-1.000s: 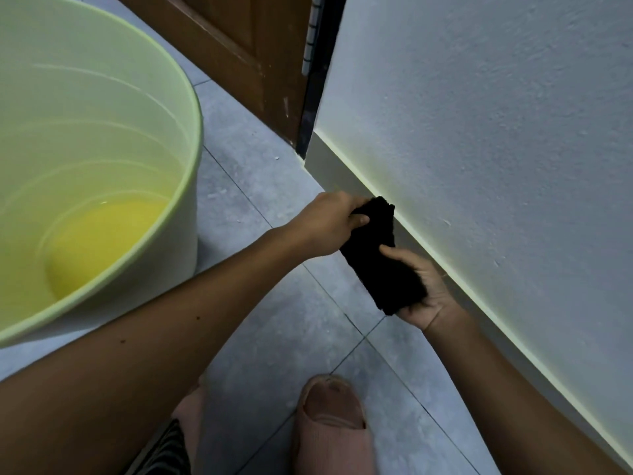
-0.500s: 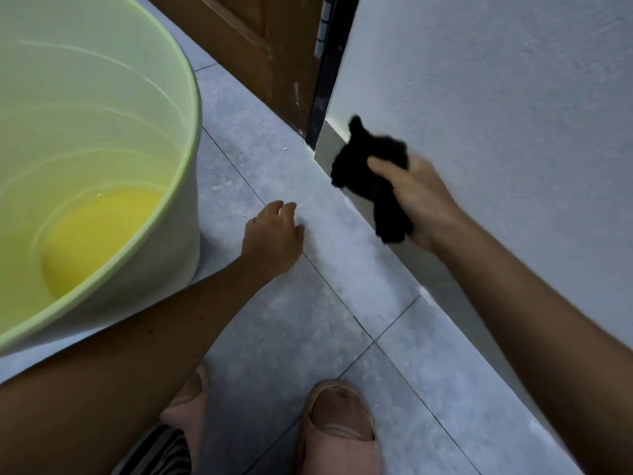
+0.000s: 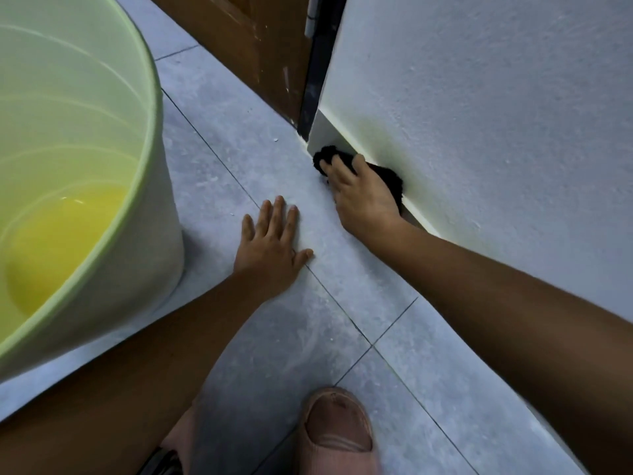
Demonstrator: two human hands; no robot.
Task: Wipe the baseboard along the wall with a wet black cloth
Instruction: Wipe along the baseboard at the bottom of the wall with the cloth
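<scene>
Head view: right hand pressing the black cloth flat-fingered against the baseboard, just beside the door frame. Left hand spread on the floor, holding nothing. Cloth probably soft, limp, light though wet; best bunched under palm and fingers. Bucket near, left.

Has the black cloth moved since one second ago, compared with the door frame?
Yes. The black cloth has moved away from the person, along the baseboard toward the dark door frame, and the right hand presses it there.
</scene>
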